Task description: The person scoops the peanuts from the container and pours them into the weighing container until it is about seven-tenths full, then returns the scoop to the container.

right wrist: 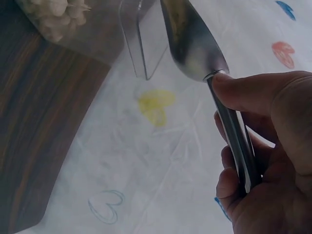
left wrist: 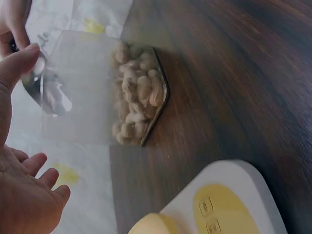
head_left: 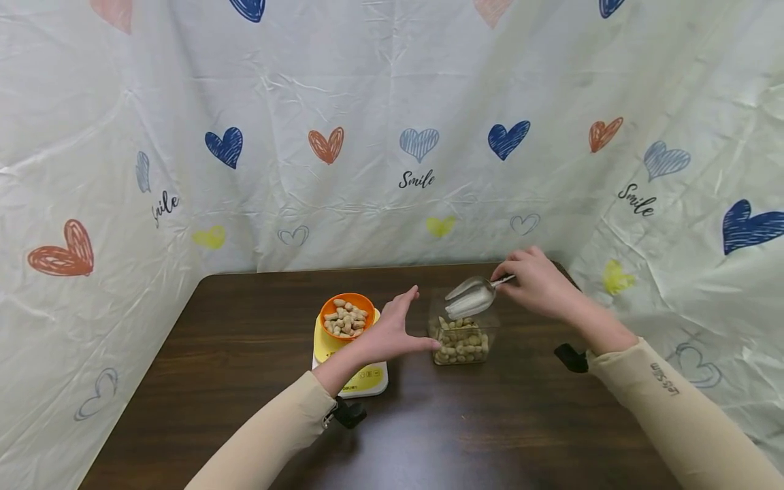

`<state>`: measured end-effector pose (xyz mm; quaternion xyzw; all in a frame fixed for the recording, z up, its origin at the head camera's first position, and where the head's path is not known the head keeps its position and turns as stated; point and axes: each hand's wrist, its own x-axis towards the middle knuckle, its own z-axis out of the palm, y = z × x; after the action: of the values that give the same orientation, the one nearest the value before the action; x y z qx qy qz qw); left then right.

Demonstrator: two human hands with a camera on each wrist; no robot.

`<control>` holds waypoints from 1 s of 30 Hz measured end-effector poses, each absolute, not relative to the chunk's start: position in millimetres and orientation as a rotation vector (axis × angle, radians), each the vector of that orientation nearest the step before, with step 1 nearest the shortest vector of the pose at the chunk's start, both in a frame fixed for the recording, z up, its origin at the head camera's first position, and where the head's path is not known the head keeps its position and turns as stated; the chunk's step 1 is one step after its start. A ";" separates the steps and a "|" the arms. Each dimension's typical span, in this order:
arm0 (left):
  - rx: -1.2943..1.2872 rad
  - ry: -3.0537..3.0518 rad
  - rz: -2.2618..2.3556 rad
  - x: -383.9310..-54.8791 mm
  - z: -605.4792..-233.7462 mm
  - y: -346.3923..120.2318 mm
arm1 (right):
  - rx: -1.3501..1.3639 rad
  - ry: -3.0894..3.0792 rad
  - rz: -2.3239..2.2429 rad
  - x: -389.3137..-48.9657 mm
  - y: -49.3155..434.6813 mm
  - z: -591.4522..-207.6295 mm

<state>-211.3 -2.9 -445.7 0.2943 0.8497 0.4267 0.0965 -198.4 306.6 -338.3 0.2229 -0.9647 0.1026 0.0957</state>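
My right hand grips the handle of a metal scoop, fingers curled round it in the right wrist view. The scoop tilts down at the top of a clear plastic container, above the unshelled peanuts in its lower part. Its bowl looks empty. Thumb and fingers spread wide, my left hand is just left of the container and holds nothing. The thumb tip is close to the container's wall; whether it touches, I cannot tell.
A yellow and white kitchen scale stands left of the container, partly behind my left forearm. On it sits an orange bowl with peanuts inside. The dark wooden table ends at a white curtain printed with hearts.
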 end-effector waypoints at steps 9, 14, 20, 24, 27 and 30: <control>0.817 2.450 1.242 -220.8 -451.9 20.6 | 0.737 -2.827 0.148 -203.7 294.7 -349.9; 0.823 2.431 1.257 -224.5 -453.9 27.1 | 0.777 -2.814 0.037 -207.2 288.1 -355.5; 0.828 2.448 1.224 -229.5 -453.7 29.4 | 0.798 -2.788 -0.051 -210.2 283.2 -361.1; 0.823 2.467 1.193 -231.9 -454.7 30.5 | 0.797 -2.767 -0.147 -211.4 279.4 -366.4; 0.821 2.469 1.190 -233.2 -455.6 31.2 | 0.793 -2.756 -0.245 -213.3 275.9 -373.0; 0.824 2.467 1.193 -234.2 -456.1 32.4 | 0.816 -2.751 -0.281 -216.1 273.3 -380.9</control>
<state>-234.2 32.4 -456.1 0.2852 0.8537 0.4128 0.1394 -216.1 273.3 -380.9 0.2805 -0.9462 -0.0967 0.1289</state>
